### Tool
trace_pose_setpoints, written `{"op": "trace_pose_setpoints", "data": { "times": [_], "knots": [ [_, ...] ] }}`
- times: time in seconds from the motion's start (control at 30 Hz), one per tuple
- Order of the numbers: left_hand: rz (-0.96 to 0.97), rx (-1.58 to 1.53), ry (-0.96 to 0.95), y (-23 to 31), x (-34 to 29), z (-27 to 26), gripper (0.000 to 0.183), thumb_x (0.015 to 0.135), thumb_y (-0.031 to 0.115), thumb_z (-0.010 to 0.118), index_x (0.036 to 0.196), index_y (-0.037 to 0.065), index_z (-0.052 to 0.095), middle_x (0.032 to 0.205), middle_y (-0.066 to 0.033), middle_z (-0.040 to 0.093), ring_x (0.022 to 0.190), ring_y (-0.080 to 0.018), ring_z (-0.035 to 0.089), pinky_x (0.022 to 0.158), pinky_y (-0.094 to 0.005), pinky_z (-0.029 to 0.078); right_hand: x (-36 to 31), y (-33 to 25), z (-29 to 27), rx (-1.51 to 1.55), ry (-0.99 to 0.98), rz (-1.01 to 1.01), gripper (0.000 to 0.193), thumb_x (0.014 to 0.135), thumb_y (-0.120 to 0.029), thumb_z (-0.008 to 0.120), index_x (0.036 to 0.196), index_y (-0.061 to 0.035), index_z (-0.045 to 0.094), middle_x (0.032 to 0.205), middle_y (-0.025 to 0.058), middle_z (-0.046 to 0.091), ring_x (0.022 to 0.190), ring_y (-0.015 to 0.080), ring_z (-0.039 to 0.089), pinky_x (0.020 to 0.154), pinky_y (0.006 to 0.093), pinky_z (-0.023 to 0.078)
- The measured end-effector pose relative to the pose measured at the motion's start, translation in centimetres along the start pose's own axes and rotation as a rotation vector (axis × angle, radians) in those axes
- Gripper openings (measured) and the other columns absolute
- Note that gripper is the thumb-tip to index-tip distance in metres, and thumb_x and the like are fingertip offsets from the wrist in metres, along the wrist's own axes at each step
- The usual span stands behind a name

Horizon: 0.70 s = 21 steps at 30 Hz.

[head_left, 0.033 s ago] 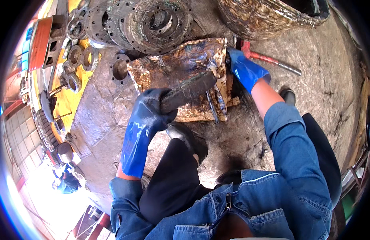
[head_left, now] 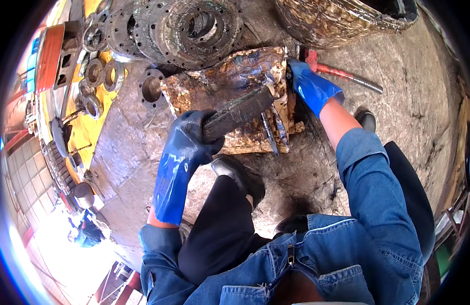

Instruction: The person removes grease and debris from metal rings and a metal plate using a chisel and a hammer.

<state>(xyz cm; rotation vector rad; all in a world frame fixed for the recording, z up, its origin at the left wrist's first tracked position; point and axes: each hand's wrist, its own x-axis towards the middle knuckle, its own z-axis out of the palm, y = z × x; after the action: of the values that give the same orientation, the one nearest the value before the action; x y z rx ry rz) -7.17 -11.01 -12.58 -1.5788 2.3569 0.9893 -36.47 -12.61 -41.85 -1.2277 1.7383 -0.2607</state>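
My left hand, in a blue glove with a dark palm, is closed round one end of a dark, flat, grimy bar. The bar slants up to the right above an oil-stained, brownish sheet on the floor. At the sheet's right edge is my right hand, also blue-gloved. Its fingers are dark and partly hidden there, so I cannot make out their grip. A thin metallic rod lies on the sheet below the bar's far end. Just right of my right hand lies a red hammer.
Large drilled metal flanges are stacked beyond the sheet, with a smaller ring near its left corner. More rings lie on yellow sheeting at left. A big grimy vessel stands far right. Another person is at lower left.
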Motion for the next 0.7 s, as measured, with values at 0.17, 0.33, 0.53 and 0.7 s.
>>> {"op": "trace_pose_setpoints", "data": {
  "times": [0.17, 0.33, 0.53, 0.7],
  "knots": [
    [0.022, 0.095, -0.045, 0.0, 2.9, -1.5, 0.044, 0.065, 0.021, 0.074, 0.105, 0.006, 0.066, 0.095, -0.0169, 0.067, 0.089, -0.0325, 0.065, 0.081, -0.0377, 0.052, 0.3, -1.8, 0.5, 1.381, 0.182, 0.457, 0.023, 0.086, -0.021, 0.062, 0.101, -0.0035, 0.066, 0.1, 0.0122, 0.068, 0.084, 0.0259, 0.064, 0.076, 0.0399, 0.051],
    [0.007, -0.038, -0.176, -3.6, 8.5, -2.7, 0.052, 0.068, 0.016, 0.078, 0.116, 0.006, 0.062, 0.103, -0.0118, 0.068, 0.092, -0.02, 0.064, 0.084, -0.0322, 0.05, -1.5, -2.4, -2.2, 0.975, 0.116, 0.594, 0.021, 0.086, -0.021, 0.064, 0.103, -0.0101, 0.068, 0.088, 0.0121, 0.069, 0.059, 0.0217, 0.059, 0.053, 0.0365, 0.046],
    [0.014, 0.009, -0.198, -5.9, 11.6, -5.0, 0.06, 0.07, 0.017, 0.079, 0.123, 0.002, 0.056, 0.11, -0.0129, 0.066, 0.101, -0.0211, 0.061, 0.091, -0.0349, 0.048, -6.2, -1.4, -6.6, 1.169, 0.144, 0.47, 0.021, 0.094, -0.022, 0.055, 0.106, -0.0108, 0.068, 0.072, 0.0062, 0.064, 0.044, 0.0109, 0.047, 0.037, 0.0263, 0.035],
    [-0.18, 0.555, -0.052, -1.6, 11.2, -6.8, 0.052, 0.07, 0.035, 0.076, 0.113, 0.01, 0.062, 0.114, -0.0155, 0.064, 0.107, -0.0309, 0.061, 0.092, -0.0418, 0.049, -10.6, 1.5, -9.6, 0.905, 0.189, 0.287, 0.025, 0.09, -0.025, 0.062, 0.098, -0.0024, 0.069, 0.075, 0.0063, 0.064, 0.05, 0.0109, 0.05, 0.043, 0.0253, 0.037]
  ]
}}
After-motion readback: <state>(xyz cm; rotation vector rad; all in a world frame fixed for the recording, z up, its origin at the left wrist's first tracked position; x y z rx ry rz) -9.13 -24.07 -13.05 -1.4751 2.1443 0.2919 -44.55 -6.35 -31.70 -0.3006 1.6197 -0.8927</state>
